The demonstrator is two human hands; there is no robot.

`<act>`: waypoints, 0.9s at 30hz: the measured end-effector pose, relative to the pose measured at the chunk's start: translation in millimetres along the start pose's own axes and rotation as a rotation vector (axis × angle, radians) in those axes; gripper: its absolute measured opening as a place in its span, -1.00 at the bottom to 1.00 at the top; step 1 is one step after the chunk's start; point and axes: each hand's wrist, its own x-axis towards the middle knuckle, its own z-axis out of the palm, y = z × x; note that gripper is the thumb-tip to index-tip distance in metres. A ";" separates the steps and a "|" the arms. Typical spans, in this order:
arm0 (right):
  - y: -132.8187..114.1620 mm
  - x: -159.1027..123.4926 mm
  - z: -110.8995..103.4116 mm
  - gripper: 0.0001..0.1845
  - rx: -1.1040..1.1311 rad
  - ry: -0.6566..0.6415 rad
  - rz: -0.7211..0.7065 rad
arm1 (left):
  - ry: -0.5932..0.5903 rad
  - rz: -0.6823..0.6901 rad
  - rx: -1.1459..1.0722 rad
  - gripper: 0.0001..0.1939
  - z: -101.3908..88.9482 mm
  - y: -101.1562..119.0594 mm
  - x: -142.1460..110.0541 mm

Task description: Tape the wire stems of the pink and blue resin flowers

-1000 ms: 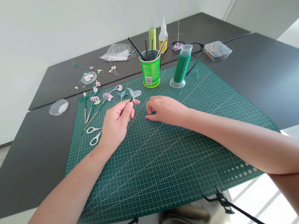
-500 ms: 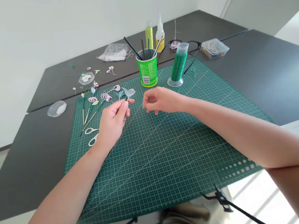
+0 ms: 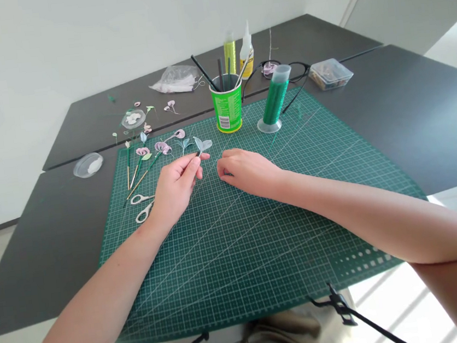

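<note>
Between thumb and fingers of my left hand is the dark stem of a pale blue craft flower, its thin petals pointing up. My right hand is just to the right, low over the green cutting mat, fingers curled together. What those fingers hold, if anything, is hidden. Behind my right hand stands a spool of green thread, and a faint green strand shows near its base. White-handled scissors lie partly under my left wrist. A smaller blue flower lies just behind my left hand.
Several purple flowers on sticks lie at the mat's left. A green cup of tools stands at the back, near a glue bottle, eyeglasses and a clear box. A small dish sits left of the mat.
My right hand has come down and slightly nearer to me, its fingers curling tighter. My left hand still grips the flower, which has shifted a little to the right.
</note>
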 end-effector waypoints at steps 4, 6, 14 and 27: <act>3.8 3.1 1.3 -0.74 -0.073 -0.045 -0.112 | -0.014 0.001 0.009 -0.71 0.5 -0.5 0.6; 5.4 3.9 1.6 -0.73 -0.116 -0.060 -0.157 | -0.016 0.004 0.017 -0.71 0.5 -1.5 1.2; 11.6 4.7 -3.5 -0.76 0.010 -0.018 -0.199 | 0.039 0.040 0.108 -0.69 -3.4 -4.5 2.7; -1.7 0.7 5.1 -0.70 -0.213 -0.038 -0.113 | -0.001 0.050 0.125 -0.68 -1.8 -5.9 3.8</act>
